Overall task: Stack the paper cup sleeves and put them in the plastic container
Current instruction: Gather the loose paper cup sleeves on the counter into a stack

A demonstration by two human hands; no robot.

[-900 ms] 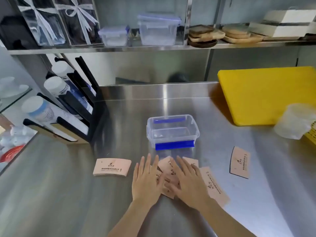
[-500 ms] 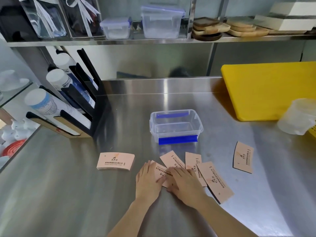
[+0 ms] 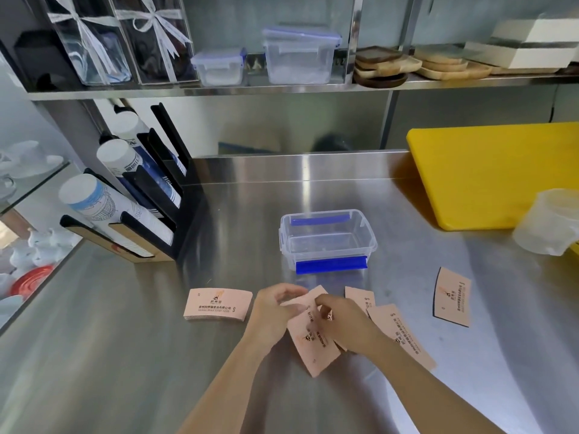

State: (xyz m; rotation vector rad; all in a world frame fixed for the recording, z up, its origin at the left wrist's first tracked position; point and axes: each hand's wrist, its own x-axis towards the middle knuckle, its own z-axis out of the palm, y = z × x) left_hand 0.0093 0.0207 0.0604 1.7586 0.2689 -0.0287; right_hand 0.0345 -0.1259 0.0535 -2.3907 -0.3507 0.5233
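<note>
A clear plastic container with blue clips stands open and empty in the middle of the steel counter. Just in front of it my left hand and my right hand both grip a pink paper cup sleeve, lifted at a tilt off the counter. More pink sleeves lie flat: a small neat stack to the left, two loose ones beside my right hand, and a single one further right.
A black cup holder with paper cups stands at the left. A yellow cutting board leans at the back right, with a translucent tub in front of it. A shelf above holds lidded boxes and wooden plates.
My hands were pressed flat on the spread sleeves. They have drawn closer to me and now pinch one sleeve, raised off the counter.
</note>
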